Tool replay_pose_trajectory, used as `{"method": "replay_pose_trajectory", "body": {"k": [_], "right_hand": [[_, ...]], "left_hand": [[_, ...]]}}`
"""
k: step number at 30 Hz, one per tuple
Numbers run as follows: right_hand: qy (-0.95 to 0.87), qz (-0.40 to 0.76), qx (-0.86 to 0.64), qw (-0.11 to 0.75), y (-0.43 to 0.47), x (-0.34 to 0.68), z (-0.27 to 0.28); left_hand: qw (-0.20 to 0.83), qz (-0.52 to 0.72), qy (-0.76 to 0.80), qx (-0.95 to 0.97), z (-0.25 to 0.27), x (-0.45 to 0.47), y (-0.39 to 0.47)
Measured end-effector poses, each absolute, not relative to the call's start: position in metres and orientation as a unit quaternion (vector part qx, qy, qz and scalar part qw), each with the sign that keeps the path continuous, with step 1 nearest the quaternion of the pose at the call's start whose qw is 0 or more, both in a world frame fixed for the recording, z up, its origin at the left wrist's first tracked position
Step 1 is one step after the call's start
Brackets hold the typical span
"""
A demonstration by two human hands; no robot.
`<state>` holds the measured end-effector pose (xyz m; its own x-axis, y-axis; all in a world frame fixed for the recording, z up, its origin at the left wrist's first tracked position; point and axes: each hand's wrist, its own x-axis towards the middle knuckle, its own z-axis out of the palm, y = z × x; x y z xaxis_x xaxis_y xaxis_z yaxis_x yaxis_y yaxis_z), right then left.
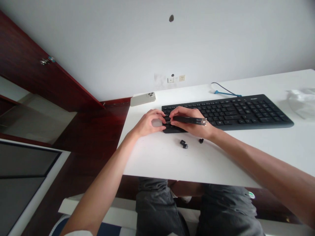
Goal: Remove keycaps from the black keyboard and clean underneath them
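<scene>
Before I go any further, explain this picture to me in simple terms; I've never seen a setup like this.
There is no machine here, just a person's two bare hands. The camera is worn on the head, looking forward and down, so the forearms reach in from below. On the white table lies a black keyboard. The right hand holds a slim black tool, its thin tip at the keyboard's left end. The left hand is there too, thumb and fingers apart. In front of the keyboard lie small black pieces; behind its left end, a phone.
</scene>
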<state>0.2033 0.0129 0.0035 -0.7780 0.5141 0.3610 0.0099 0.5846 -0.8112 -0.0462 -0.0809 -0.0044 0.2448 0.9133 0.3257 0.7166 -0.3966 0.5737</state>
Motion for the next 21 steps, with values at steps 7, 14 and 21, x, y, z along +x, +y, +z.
{"method": "replay_pose_trajectory", "body": {"k": [7,14,21], "right_hand": [[-0.856,0.454,-0.108,0.225,0.024,0.21,0.002],[-0.884,0.423,-0.062,0.188,0.024,0.214,0.008],[-0.928,0.335,0.009,0.166,0.017,0.216,0.024]], "left_hand": [[0.168,0.34,0.514,0.769,-0.008,-0.045,-0.081],[0.168,0.359,0.515,0.76,-0.012,-0.044,-0.08],[0.17,0.376,0.495,0.765,-0.014,-0.046,-0.078]]}}
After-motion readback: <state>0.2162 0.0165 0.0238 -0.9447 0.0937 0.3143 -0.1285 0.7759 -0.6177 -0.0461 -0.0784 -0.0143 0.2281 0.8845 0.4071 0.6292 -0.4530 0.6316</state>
